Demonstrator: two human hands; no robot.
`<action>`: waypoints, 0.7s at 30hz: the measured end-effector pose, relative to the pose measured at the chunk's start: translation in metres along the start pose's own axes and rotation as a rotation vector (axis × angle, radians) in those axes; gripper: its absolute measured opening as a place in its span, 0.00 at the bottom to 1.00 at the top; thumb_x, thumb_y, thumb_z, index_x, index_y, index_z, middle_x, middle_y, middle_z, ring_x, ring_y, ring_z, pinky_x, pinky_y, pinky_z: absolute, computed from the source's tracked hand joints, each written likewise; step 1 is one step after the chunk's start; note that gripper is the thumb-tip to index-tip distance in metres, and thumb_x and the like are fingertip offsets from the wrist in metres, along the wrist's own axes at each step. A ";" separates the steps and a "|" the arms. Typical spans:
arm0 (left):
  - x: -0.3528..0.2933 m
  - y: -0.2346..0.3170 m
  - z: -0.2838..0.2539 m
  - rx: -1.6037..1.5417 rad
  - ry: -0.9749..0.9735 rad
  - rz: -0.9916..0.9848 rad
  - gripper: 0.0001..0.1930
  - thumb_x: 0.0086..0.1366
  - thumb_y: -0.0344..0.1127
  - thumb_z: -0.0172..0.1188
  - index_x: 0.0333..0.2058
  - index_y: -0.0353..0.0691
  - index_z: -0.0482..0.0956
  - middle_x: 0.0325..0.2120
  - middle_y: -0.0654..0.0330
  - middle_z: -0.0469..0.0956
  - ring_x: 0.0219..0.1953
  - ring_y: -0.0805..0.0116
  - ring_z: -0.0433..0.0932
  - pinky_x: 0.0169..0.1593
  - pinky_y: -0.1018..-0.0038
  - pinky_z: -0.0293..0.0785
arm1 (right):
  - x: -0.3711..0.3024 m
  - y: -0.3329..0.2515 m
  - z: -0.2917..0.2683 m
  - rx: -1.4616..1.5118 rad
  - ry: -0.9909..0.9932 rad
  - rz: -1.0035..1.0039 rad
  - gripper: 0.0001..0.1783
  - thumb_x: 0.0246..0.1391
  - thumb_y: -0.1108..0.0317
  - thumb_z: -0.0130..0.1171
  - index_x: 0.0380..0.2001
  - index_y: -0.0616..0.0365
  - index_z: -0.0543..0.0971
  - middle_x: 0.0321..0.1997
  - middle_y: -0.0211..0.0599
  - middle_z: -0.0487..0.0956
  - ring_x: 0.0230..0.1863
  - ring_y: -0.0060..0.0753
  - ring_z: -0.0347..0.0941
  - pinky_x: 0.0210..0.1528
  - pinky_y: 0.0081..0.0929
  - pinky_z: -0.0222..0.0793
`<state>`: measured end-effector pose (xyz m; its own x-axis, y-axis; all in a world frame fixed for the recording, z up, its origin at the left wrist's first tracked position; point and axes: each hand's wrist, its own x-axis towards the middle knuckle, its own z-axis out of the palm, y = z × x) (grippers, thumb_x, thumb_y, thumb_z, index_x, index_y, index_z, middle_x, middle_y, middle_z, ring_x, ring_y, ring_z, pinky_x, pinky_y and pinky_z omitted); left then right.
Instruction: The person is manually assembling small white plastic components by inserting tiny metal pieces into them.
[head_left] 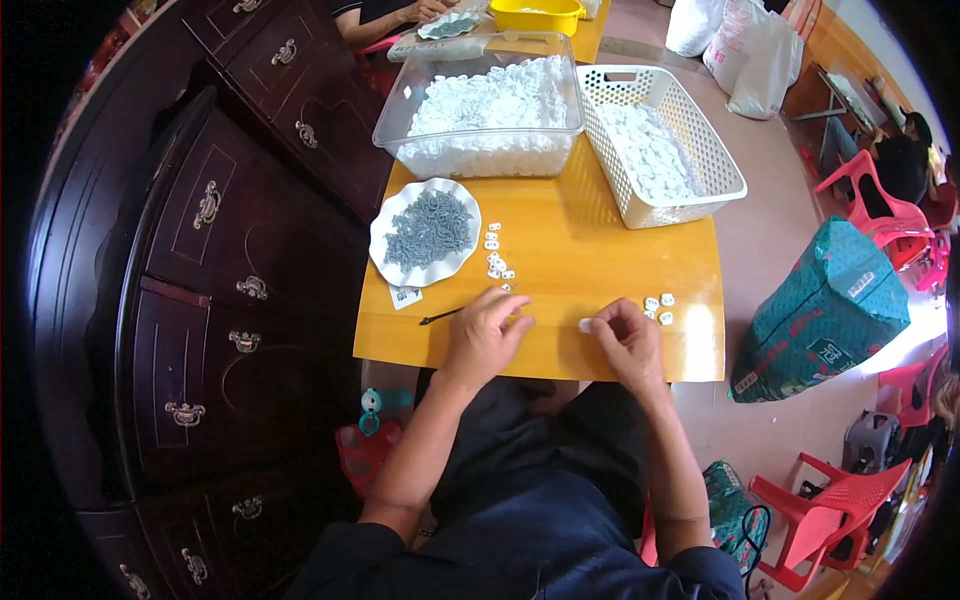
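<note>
Pinching a white plastic piece in the right hand; holding the left hand loosely spread over a yellow-brown table.

Yellow-brown surface holds clear bin well beyond L hand, white basket beyond R hand; wavy plate, card & thin dark tool nr L hand; sm. white pcs ahead of it, more pcs just R of R hand.
</note>
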<state>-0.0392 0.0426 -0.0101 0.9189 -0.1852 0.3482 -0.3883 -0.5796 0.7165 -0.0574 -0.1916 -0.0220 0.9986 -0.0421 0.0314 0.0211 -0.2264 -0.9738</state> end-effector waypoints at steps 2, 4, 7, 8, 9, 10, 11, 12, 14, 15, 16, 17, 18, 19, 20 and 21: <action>0.008 -0.007 -0.002 0.130 0.092 0.038 0.07 0.58 0.27 0.69 0.36 0.37 0.84 0.29 0.55 0.81 0.29 0.57 0.82 0.33 0.65 0.77 | 0.005 -0.016 -0.020 -0.302 -0.007 -0.043 0.08 0.58 0.70 0.66 0.30 0.62 0.78 0.21 0.35 0.78 0.22 0.21 0.72 0.27 0.23 0.69; 0.015 -0.011 0.000 0.180 0.085 0.029 0.05 0.59 0.28 0.68 0.34 0.38 0.82 0.30 0.55 0.80 0.31 0.54 0.82 0.35 0.62 0.77 | 0.009 -0.011 -0.032 -0.377 0.049 -0.107 0.08 0.56 0.71 0.67 0.29 0.63 0.77 0.21 0.41 0.78 0.22 0.31 0.75 0.28 0.28 0.71; 0.025 -0.022 0.003 0.270 0.064 0.042 0.04 0.60 0.30 0.66 0.31 0.39 0.80 0.29 0.55 0.79 0.33 0.52 0.81 0.36 0.58 0.77 | 0.014 -0.015 -0.044 -0.466 0.084 -0.148 0.08 0.54 0.71 0.67 0.28 0.62 0.77 0.24 0.43 0.80 0.24 0.39 0.77 0.30 0.32 0.73; 0.028 -0.026 0.005 0.307 0.049 0.065 0.04 0.60 0.31 0.66 0.29 0.39 0.80 0.28 0.55 0.78 0.32 0.52 0.80 0.36 0.57 0.76 | 0.016 -0.013 -0.047 -0.528 0.117 -0.177 0.08 0.54 0.71 0.67 0.28 0.62 0.77 0.25 0.44 0.80 0.25 0.40 0.78 0.31 0.34 0.74; 0.030 -0.029 0.007 0.308 0.054 0.064 0.04 0.60 0.31 0.66 0.29 0.39 0.80 0.28 0.55 0.78 0.32 0.52 0.80 0.36 0.57 0.76 | 0.017 -0.012 -0.049 -0.590 0.150 -0.208 0.08 0.54 0.71 0.67 0.28 0.62 0.78 0.27 0.45 0.81 0.26 0.42 0.79 0.32 0.35 0.75; 0.032 -0.031 0.008 0.335 0.036 0.071 0.04 0.60 0.31 0.65 0.28 0.39 0.80 0.27 0.56 0.78 0.32 0.52 0.80 0.35 0.57 0.76 | 0.018 -0.011 -0.051 -0.591 0.147 -0.212 0.08 0.54 0.71 0.67 0.28 0.62 0.78 0.27 0.45 0.81 0.26 0.42 0.79 0.32 0.35 0.75; 0.034 -0.033 0.010 0.363 0.019 0.078 0.04 0.60 0.30 0.65 0.26 0.40 0.81 0.27 0.56 0.78 0.31 0.52 0.80 0.34 0.57 0.76 | 0.020 -0.011 -0.052 -0.630 0.163 -0.194 0.08 0.54 0.71 0.67 0.29 0.62 0.78 0.27 0.45 0.81 0.27 0.43 0.80 0.33 0.36 0.76; 0.035 -0.037 0.013 0.366 0.025 0.075 0.04 0.60 0.30 0.65 0.26 0.40 0.81 0.27 0.56 0.78 0.31 0.52 0.80 0.34 0.57 0.76 | 0.021 -0.011 -0.052 -0.668 0.178 -0.175 0.07 0.54 0.71 0.67 0.29 0.61 0.78 0.28 0.45 0.81 0.28 0.43 0.81 0.33 0.38 0.76; 0.039 -0.038 0.018 0.456 -0.040 0.080 0.05 0.60 0.29 0.62 0.25 0.39 0.79 0.27 0.54 0.77 0.32 0.50 0.80 0.35 0.56 0.76 | 0.023 -0.007 -0.055 -0.693 0.186 -0.191 0.06 0.54 0.71 0.66 0.31 0.61 0.78 0.30 0.45 0.81 0.29 0.43 0.81 0.33 0.38 0.76; 0.040 -0.039 0.019 0.457 -0.034 0.077 0.05 0.60 0.29 0.62 0.25 0.39 0.79 0.27 0.54 0.77 0.32 0.50 0.80 0.35 0.56 0.76 | 0.024 -0.007 -0.056 -0.715 0.196 -0.203 0.06 0.55 0.72 0.66 0.32 0.60 0.78 0.31 0.44 0.81 0.29 0.43 0.81 0.33 0.38 0.76; 0.042 -0.036 0.018 0.505 -0.080 0.098 0.04 0.59 0.28 0.61 0.25 0.38 0.79 0.27 0.52 0.78 0.33 0.48 0.80 0.35 0.56 0.77 | 0.024 -0.009 -0.052 -0.713 0.191 -0.208 0.06 0.55 0.72 0.66 0.32 0.60 0.78 0.31 0.44 0.81 0.29 0.43 0.81 0.33 0.38 0.76; 0.043 -0.034 0.017 0.554 -0.125 0.118 0.03 0.58 0.27 0.59 0.25 0.37 0.78 0.28 0.51 0.78 0.34 0.47 0.81 0.36 0.55 0.77 | 0.024 -0.014 -0.046 -0.686 0.191 -0.206 0.05 0.55 0.72 0.65 0.33 0.59 0.79 0.32 0.43 0.81 0.29 0.43 0.81 0.33 0.37 0.76; 0.043 -0.035 0.018 0.558 -0.119 0.113 0.03 0.58 0.27 0.59 0.25 0.37 0.78 0.28 0.51 0.78 0.34 0.47 0.81 0.36 0.55 0.77 | 0.024 -0.017 -0.039 -0.659 0.191 -0.205 0.05 0.55 0.73 0.65 0.34 0.58 0.79 0.34 0.42 0.82 0.29 0.42 0.81 0.33 0.37 0.76; 0.044 -0.035 0.019 0.551 -0.126 0.127 0.02 0.58 0.27 0.59 0.26 0.37 0.78 0.29 0.49 0.78 0.34 0.47 0.81 0.36 0.54 0.78 | 0.025 -0.016 -0.033 -0.639 0.179 -0.229 0.04 0.55 0.74 0.64 0.34 0.58 0.79 0.34 0.42 0.82 0.29 0.42 0.82 0.33 0.37 0.76; 0.046 -0.036 0.020 0.544 -0.132 0.141 0.02 0.57 0.27 0.58 0.28 0.36 0.77 0.29 0.48 0.78 0.35 0.46 0.81 0.37 0.53 0.78 | 0.025 -0.017 -0.027 -0.618 0.166 -0.253 0.04 0.55 0.74 0.64 0.34 0.58 0.79 0.35 0.41 0.82 0.29 0.42 0.82 0.32 0.36 0.76; 0.047 -0.036 0.021 0.547 -0.124 0.139 0.02 0.57 0.27 0.58 0.28 0.36 0.77 0.29 0.48 0.78 0.35 0.46 0.81 0.37 0.53 0.78 | 0.025 -0.019 -0.020 -0.596 0.160 -0.270 0.04 0.55 0.75 0.64 0.34 0.58 0.79 0.35 0.41 0.82 0.28 0.42 0.82 0.31 0.35 0.77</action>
<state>0.0191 0.0379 -0.0319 0.8756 -0.3615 0.3203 -0.4443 -0.8629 0.2408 -0.0341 -0.2073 0.0019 0.9416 -0.0418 0.3342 0.1934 -0.7454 -0.6379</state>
